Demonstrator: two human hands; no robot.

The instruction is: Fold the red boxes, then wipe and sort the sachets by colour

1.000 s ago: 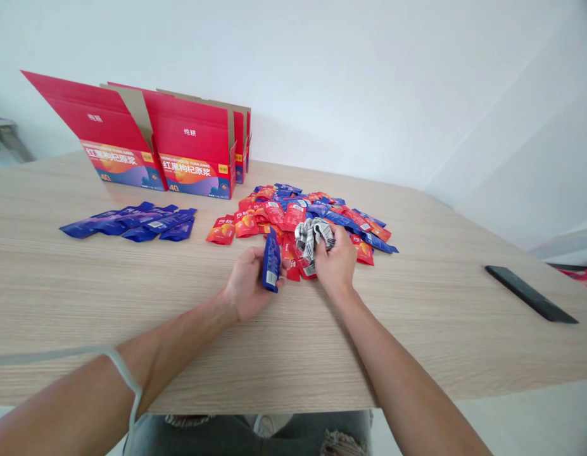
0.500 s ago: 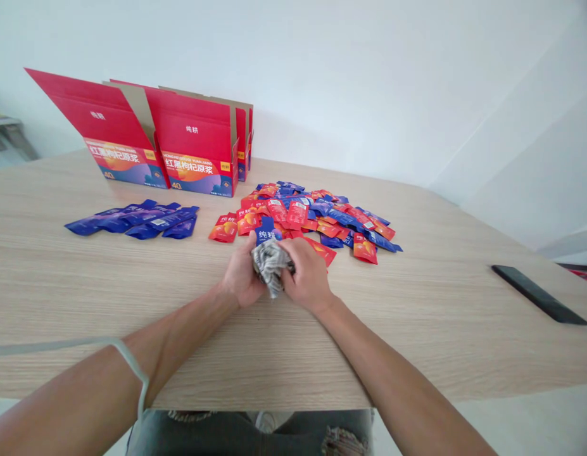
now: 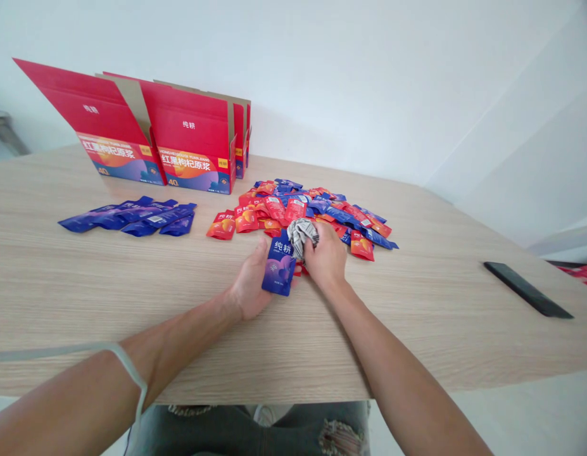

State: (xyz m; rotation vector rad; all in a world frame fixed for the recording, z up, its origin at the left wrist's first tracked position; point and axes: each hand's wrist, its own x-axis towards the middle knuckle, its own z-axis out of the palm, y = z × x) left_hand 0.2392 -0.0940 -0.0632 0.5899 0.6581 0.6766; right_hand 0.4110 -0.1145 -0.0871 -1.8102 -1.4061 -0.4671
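A dark blue pouch [image 3: 278,269] with white lettering and purple fruit lies tilted in my left hand [image 3: 251,278], its printed face up. The thumb is at its left edge and the other fingers are behind it. My right hand [image 3: 326,256] is closed around a crumpled grey-and-white striped cloth [image 3: 302,236] at the pouch's upper right corner. Just beyond both hands spreads a heap of red and blue pouches [image 3: 316,206], partly covered by the cloth and my right hand.
Several blue pouches [image 3: 132,215] lie overlapping at the left of the table [image 3: 155,285]. Behind them stand red cartons [image 3: 193,145] with raised lids, near the wall. A flat black object [image 3: 528,289] rests at the right. A pale cable [image 3: 126,361] crosses my left forearm.
My right hand has moved the cloth up and right, off the pouch's face. More of the blue pouch now shows in my left hand. The view has shifted slightly.
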